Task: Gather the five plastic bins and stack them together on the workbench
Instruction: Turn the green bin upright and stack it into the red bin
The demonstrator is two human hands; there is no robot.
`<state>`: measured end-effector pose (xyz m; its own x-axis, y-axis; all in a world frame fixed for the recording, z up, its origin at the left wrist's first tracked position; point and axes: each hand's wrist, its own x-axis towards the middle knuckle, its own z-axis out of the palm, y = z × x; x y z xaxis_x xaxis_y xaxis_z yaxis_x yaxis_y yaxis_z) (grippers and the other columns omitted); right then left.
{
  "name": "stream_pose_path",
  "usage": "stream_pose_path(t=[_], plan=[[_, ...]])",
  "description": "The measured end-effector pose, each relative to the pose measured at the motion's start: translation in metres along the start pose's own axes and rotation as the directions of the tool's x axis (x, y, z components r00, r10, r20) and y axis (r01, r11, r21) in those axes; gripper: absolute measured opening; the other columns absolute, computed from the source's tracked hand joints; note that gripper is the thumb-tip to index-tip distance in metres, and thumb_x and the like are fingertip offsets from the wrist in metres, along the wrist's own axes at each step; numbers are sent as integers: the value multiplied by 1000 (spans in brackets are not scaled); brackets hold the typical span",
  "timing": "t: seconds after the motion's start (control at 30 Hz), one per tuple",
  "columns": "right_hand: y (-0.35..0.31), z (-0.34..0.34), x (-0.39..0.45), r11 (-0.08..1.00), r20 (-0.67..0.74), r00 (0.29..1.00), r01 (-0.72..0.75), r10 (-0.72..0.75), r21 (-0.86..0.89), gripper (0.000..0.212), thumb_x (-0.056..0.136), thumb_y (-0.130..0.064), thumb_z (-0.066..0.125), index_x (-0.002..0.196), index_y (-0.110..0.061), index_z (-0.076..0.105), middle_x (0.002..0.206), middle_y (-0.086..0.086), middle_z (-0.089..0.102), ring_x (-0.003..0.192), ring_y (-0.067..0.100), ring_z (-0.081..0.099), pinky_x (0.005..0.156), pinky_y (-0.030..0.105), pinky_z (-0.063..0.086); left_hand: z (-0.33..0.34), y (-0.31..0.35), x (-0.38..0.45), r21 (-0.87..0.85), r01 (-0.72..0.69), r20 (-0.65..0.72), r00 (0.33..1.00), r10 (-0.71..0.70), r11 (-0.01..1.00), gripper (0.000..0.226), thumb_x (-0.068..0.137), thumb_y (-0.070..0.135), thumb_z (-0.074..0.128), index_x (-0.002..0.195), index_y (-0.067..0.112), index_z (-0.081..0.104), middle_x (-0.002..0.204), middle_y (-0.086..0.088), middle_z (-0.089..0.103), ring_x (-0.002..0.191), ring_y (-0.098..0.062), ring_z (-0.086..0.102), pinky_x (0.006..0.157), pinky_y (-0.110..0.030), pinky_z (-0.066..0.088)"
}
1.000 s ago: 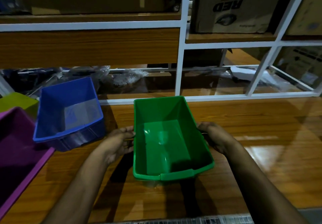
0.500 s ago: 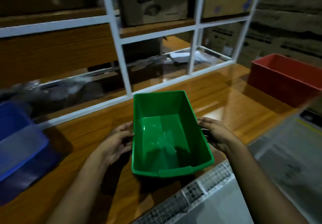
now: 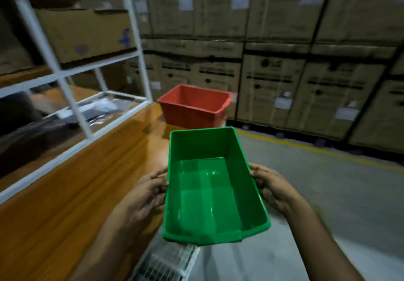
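Observation:
A green plastic bin (image 3: 209, 184) is held in the air, empty, open side up, past the right edge of the wooden workbench (image 3: 72, 193). My left hand (image 3: 146, 193) grips its left wall and my right hand (image 3: 271, 186) grips its right wall. A red plastic bin (image 3: 192, 108) stands upright and empty at the far end of the workbench, straight ahead of the green one. No other bins are in view.
A white metal shelf frame (image 3: 74, 110) with cardboard boxes rises along the left side of the bench. Stacked cardboard cartons (image 3: 284, 62) wall off the far side. Grey floor with a yellow line (image 3: 317, 149) lies to the right. A white wire grid (image 3: 166, 263) sits below the bin.
The view has swung to the right with the green bin still held in both hands. The blue and purple bins have left the frame; the red bin now lies ahead.

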<state>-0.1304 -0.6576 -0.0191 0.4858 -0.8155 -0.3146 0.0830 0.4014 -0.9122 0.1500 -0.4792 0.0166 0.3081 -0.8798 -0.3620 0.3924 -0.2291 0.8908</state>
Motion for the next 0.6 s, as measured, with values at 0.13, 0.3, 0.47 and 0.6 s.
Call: stream_pose_path(t=[0.13,0.3,0.47,0.6], plan=[[-33,-92,5,998,-134,989,58,-55,21,39,88,-4,55,125,-7,65,106,15,73,88,27,62,68,30,50,92,2,74,93,11,116,993,-22,996,49,88,-7,46,131,12,55,103,-18,68,78,-20,64,61,-33,58],[-70,-166,7,994,-243,966,103,-89,47,32,95,-2,46,121,-8,65,87,2,76,58,6,66,50,17,51,182,7,133,142,13,183,982,-40,990,47,89,-6,46,130,13,56,95,-13,70,74,-19,66,61,-31,57],[-101,-209,25,986,-300,945,155,-132,55,33,98,-5,45,123,-11,65,78,0,72,44,1,57,40,16,44,240,28,183,152,12,255,966,-51,988,45,89,-4,48,129,13,58,109,-11,69,94,-21,64,71,-31,59],[-132,-229,56,975,-312,930,216,-193,43,29,96,-11,51,117,-15,70,98,6,74,85,20,65,68,30,49,268,53,229,162,-21,304,952,-29,987,44,88,-1,48,125,16,62,112,-8,71,99,-20,64,86,-36,54]])
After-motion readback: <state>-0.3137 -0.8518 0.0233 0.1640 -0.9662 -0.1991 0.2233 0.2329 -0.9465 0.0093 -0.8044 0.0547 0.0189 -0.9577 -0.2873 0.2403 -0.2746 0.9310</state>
